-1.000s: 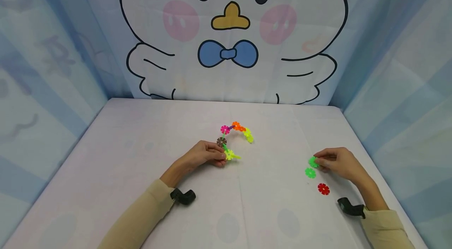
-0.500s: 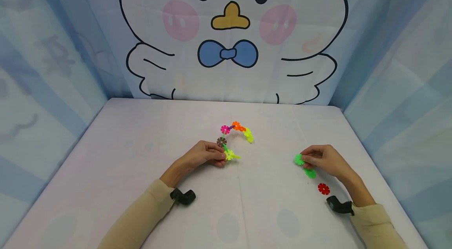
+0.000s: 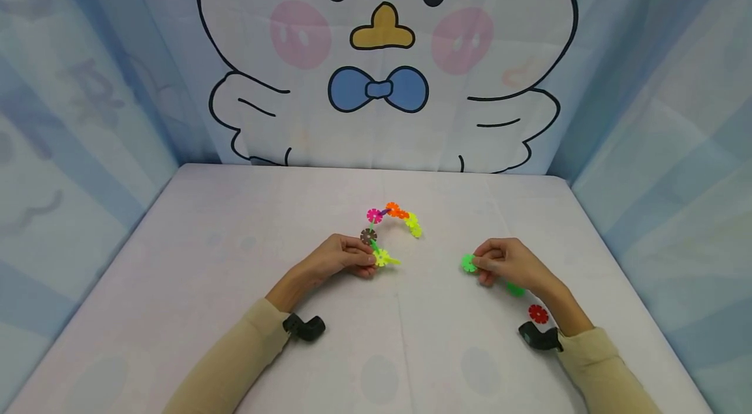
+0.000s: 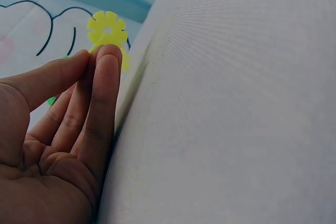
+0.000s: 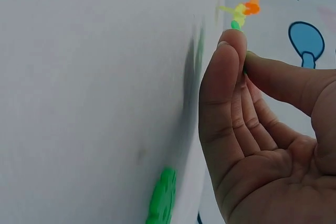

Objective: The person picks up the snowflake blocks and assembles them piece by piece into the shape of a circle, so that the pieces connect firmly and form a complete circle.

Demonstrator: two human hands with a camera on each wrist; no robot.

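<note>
A curved chain of notched plastic discs, snowflake-shaped building pieces, lies mid-table, with a pink disc point(image 3: 374, 215), an orange disc point(image 3: 393, 209) and a brown disc point(image 3: 368, 236) among them. My left hand point(image 3: 343, 256) pinches the chain's near end at a yellow disc point(image 3: 382, 258); in the left wrist view that yellow disc point(image 4: 107, 29) shows beyond thumb and fingertips. To the right, my right hand point(image 3: 508, 262) pinches a green disc point(image 3: 468, 263) between thumb and fingers, mostly hidden by the fingertips in the right wrist view. Its shadow falls on the cloth beneath.
A second green disc point(image 3: 515, 289) lies partly behind the right hand, and a red disc point(image 3: 538, 314) lies nearer the right wrist. Black wrist cameras sit on both sleeves. A printed cartoon curtain point(image 3: 382, 133) stands behind the white-clothed table point(image 3: 235, 205).
My right hand has moved left across the table with the green disc, away from the other green disc and the red one. The left hand and the chain have stayed in place.
</note>
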